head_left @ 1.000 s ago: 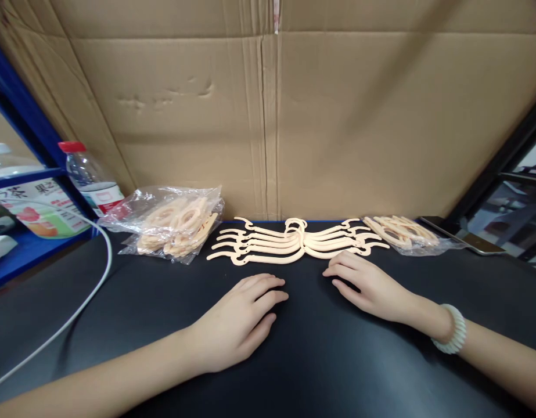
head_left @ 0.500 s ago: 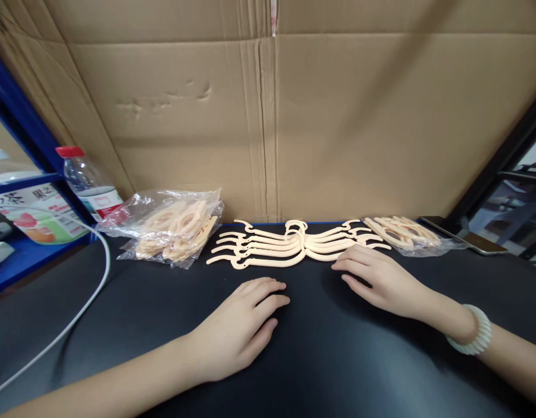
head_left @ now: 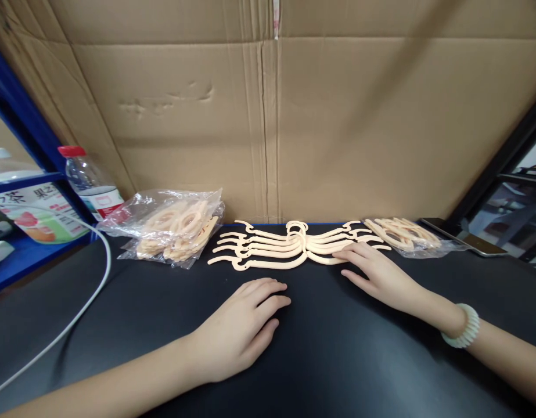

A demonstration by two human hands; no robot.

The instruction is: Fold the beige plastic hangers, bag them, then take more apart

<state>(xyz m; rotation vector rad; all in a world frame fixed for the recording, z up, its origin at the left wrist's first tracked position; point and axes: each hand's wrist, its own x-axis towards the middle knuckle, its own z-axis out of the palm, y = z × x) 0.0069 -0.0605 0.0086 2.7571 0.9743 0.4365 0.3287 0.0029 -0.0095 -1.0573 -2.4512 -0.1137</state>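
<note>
Several cream-coloured folding hangers (head_left: 274,248) lie in an overlapping row on the black table (head_left: 320,360), at the foot of the cardboard. Their hooks bunch together in the middle and their curved arms reach out to both sides. My right hand (head_left: 376,270) is over the right arm of the nearest hanger, its fingertips at or touching that arm; the fingers are stretched out and do not wrap round it. In front of the hangers, my left hand (head_left: 248,325) rests palm down on the table, fingers apart, holding nothing.
Clear plastic bags of cream parts lie left (head_left: 176,229) and right (head_left: 407,235) of the hangers. A red-capped bottle (head_left: 91,183) stands at the left by a blue shelf. A white cable (head_left: 87,307) curves over the table. A flat dark device (head_left: 468,238) lies far right.
My right hand has shifted slightly forward onto the nearest hanger's right arm. My left hand stays where it was. The whole view has moved a touch.
</note>
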